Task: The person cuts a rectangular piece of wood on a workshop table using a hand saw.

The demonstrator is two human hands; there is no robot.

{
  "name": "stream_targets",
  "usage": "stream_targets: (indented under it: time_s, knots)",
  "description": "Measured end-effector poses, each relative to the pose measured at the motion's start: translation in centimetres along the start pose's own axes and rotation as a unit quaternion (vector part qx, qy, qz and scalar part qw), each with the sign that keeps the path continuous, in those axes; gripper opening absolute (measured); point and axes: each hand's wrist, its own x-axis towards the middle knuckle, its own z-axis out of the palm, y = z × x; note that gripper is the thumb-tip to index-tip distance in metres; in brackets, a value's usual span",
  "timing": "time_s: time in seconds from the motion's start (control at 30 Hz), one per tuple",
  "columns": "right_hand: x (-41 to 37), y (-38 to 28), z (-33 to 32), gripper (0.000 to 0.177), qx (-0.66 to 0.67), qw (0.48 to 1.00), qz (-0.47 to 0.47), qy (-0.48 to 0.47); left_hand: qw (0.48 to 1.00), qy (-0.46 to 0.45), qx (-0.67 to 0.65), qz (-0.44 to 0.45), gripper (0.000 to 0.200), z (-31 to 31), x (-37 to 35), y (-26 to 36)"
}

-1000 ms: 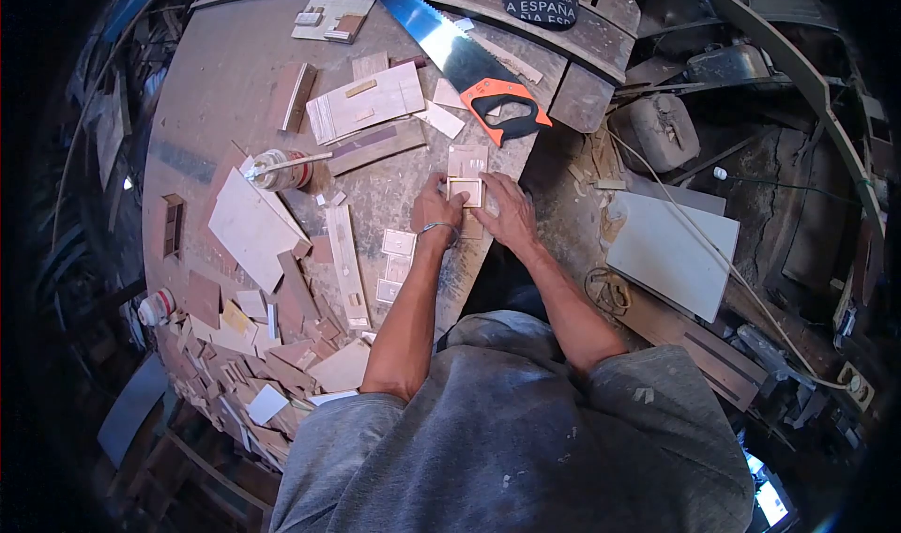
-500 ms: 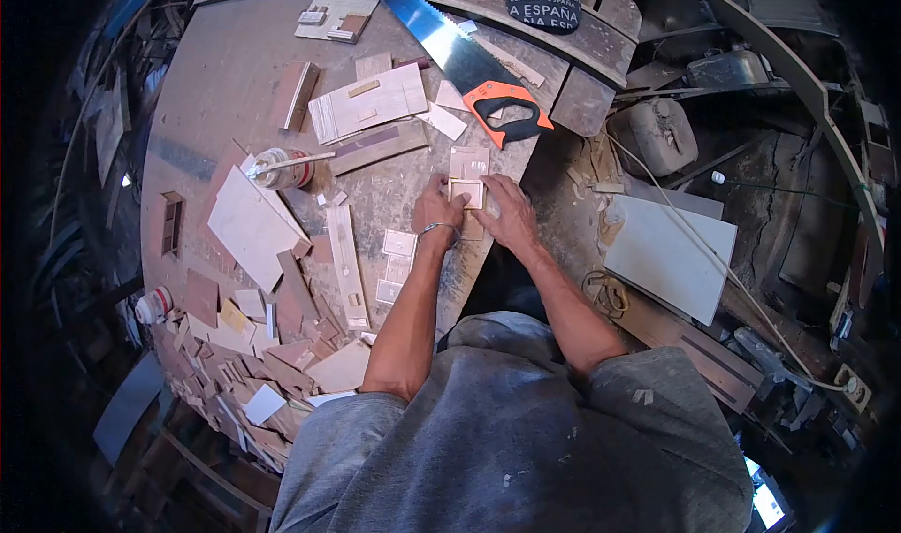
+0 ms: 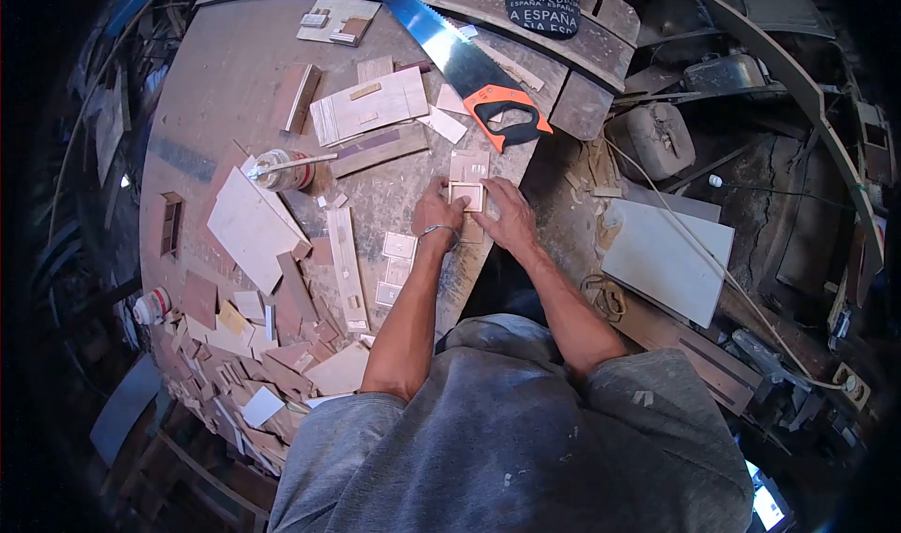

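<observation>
Between my two hands, near the table's right edge, lies a small framed wooden piece (image 3: 465, 194). My left hand (image 3: 437, 214) grips its left side, with the thumb on the piece. On the right side, the fingers of my right hand (image 3: 510, 216) press against its edge. A flat wooden piece (image 3: 469, 163) extends just beyond the frame. Left of my left wrist, small framed panels (image 3: 399, 245) lie on the table.
A saw (image 3: 507, 113) with an orange and black handle lies beyond my hands. An open jar (image 3: 286, 171) with a stick across it stands on the table (image 3: 221, 73). Wood offcuts (image 3: 253, 364) pile up at the lower left. A dark printed cap (image 3: 544, 3) is at the top.
</observation>
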Motion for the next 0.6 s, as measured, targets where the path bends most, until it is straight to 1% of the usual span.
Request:
stream_targets:
  time_s: [0.1, 0.2, 0.4, 0.5, 0.6]
  knots:
    - [0.0, 0.1, 0.0, 0.068, -0.004, 1.000, -0.003, 0.002, 1.000, 0.000, 0.004, -0.002, 0.052, 0.1, 0.2, -0.1]
    - [0.1, 0.1, 0.0, 0.068, -0.001, 1.000, -0.002, 0.002, 0.999, 0.034, -0.001, 0.019, 0.057, 1.1, 0.9, -1.2]
    - [0.1, 0.0, -0.2, 0.068, 0.010, 1.000, -0.008, 0.004, 0.999, 0.049, -0.005, 0.018, 0.059, 1.2, 0.4, -1.2]
    - [0.1, 0.0, -0.1, 0.068, 0.011, 1.000, -0.010, 0.011, 0.996, 0.074, -0.044, 0.019, 0.056, 1.2, -1.0, -0.5]
    - [0.1, 0.1, 0.0, 0.068, 0.016, 1.000, -0.005, 0.010, 0.994, 0.106, -0.017, 0.019, 0.058, 2.4, -1.0, -1.0]
